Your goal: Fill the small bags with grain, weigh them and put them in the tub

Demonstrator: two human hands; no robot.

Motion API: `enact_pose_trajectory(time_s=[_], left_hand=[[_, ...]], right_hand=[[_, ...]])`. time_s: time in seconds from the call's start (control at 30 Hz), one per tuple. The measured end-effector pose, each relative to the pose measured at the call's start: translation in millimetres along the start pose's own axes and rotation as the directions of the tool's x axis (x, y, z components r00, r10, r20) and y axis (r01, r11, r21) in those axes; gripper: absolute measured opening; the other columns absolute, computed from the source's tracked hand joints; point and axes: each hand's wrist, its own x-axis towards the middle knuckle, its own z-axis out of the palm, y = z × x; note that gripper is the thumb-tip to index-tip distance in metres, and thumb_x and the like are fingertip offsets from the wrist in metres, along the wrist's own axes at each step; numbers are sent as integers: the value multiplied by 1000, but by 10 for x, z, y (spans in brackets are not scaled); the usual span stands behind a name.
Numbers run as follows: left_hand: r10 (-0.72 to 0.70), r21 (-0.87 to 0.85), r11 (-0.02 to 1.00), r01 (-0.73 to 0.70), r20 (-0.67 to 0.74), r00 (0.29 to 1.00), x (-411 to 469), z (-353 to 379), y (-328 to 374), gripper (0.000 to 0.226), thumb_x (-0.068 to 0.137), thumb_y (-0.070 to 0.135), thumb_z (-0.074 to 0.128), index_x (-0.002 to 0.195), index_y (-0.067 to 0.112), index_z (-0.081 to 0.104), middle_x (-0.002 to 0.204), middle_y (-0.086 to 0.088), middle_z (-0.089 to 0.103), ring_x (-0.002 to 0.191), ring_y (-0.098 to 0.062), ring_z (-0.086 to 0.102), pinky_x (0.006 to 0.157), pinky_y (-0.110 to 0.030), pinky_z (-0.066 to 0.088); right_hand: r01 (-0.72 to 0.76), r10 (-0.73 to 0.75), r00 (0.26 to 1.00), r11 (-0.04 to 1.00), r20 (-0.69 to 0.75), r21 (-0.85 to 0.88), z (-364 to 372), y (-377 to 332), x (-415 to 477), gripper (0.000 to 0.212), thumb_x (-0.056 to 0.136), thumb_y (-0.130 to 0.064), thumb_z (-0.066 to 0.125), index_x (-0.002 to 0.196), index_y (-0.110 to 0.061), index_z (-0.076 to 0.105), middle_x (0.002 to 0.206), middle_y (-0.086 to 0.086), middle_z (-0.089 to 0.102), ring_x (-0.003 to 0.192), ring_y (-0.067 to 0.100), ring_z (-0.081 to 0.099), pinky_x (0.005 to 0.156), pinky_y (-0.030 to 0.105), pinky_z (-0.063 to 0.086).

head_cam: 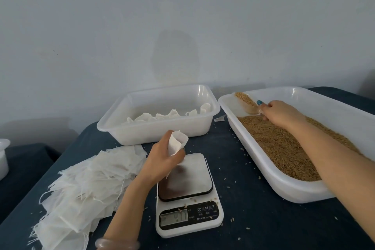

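- Head view shows a dark blue bench (263, 219) with a white scale (188, 195) near the middle.
- Far out at 9 o'clock from the scale, a white pot (3, 158) peeks in at the edge of the picture.
- A pile of empty bags (81, 189) lies flat on the bench at 9 o'clock from the scale, just beside it.
- A pale bracelet (116, 244) sits on the left wrist, at 7 o'clock from the scale.
- The left hand (162, 160) grips a small bag (177, 142) with its fingers curled round it. The bag's mouth is open and points up. It is held over the far left corner of the scale's plate.
- The numbers on the scale are too blurry to read. A few loose grains lie on it and around it.
- At 12 o'clock from the scale stands the white tub (158, 134). Some filled bags (162, 116) lie inside it.
- At 3 o'clock from the scale stands a big white tray (284, 189) with brown grain (280, 144) in it.
- The right hand (282, 112) holds a clear scoop (246, 102) by its handle. The scoop has grain in it and is up over the far left corner of the tray.
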Motion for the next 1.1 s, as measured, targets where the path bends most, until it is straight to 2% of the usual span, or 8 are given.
enact_pose_trajectory(time_s=[0.2, 0.33, 0.47, 0.57, 0.73, 0.93, 1.03, 1.1], left_hand=[[-59, -22, 998, 60, 52, 997, -6, -14, 20, 29, 73, 41, 60, 101, 38, 53, 88, 14, 64, 78, -2, 59, 62, -10, 46], [-93, -11, 995, 94, 72, 993, -13, -19, 32, 29, 72, 40, 59, 100, 33, 54, 95, 6, 65, 85, -10, 61, 70, -21, 50], [-119, 32, 993, 117, 79, 990, -20, -25, 54, 37, 73, 40, 58, 106, 24, 54, 97, 0, 64, 88, -20, 61, 74, -34, 54], [-132, 36, 991, 130, 60, 989, -17, -38, 52, 38, 74, 37, 59, 109, 23, 53, 97, -1, 64, 90, -20, 62, 73, -34, 55], [-122, -1, 992, 123, 59, 991, -14, -58, 39, 37, 76, 37, 62, 110, 24, 54, 97, -1, 65, 92, -23, 63, 83, -44, 56], [-82, 13, 997, 81, 113, 990, -34, -51, 32, 36, 77, 43, 61, 110, 32, 53, 97, 9, 66, 83, -6, 63, 73, -24, 54], [-70, 9, 998, 70, 133, 989, -37, -34, 59, 37, 76, 40, 61, 110, 29, 54, 91, 7, 68, 77, -8, 65, 67, -19, 54], [-73, 8, 997, 73, 163, 984, -34, -26, 76, 37, 77, 36, 61, 111, 28, 53, 83, 6, 67, 70, -10, 66, 65, -22, 55]], right_hand=[[216, -216, 976, 976, -37, 7, 15, -122, -30, 34, 104, -37, 29, 108, -20, 58, 99, -2, 65, 78, 21, 63, 70, 36, 51], [457, -465, 885, 876, 22, 152, 46, -283, -112, 24, 103, -22, 38, 115, -24, 59, 96, -13, 62, 90, 17, 61, 73, 34, 47], [614, -635, 767, 767, 86, 187, 72, -451, -246, 23, 95, -40, 50, 109, -29, 64, 103, -14, 68, 100, 11, 62, 94, 43, 46], [703, -712, 699, 702, 72, 113, 127, -515, -284, 7, 91, -39, 57, 95, -43, 61, 95, -26, 64, 95, 1, 57, 95, 39, 42], [758, -758, 653, 653, 14, 7, 127, -533, -290, 9, 89, -41, 60, 96, -47, 60, 94, -28, 63, 89, 0, 49, 92, 36, 34], [790, -797, 602, 603, -47, -107, 103, -582, -350, 10, 85, -51, 56, 95, -51, 58, 90, -24, 57, 95, 3, 45, 103, 34, 20], [800, -813, 578, 582, -77, -142, 63, -634, -400, 35, 77, -67, 37, 97, -50, 60, 95, -19, 59, 100, 4, 46, 102, 30, 16], [810, -829, 550, 559, -99, -180, 37, -659, -421, 40, 76, -66, 35, 100, -49, 62, 96, -18, 58, 100, 4, 46, 101, 29, 14]])
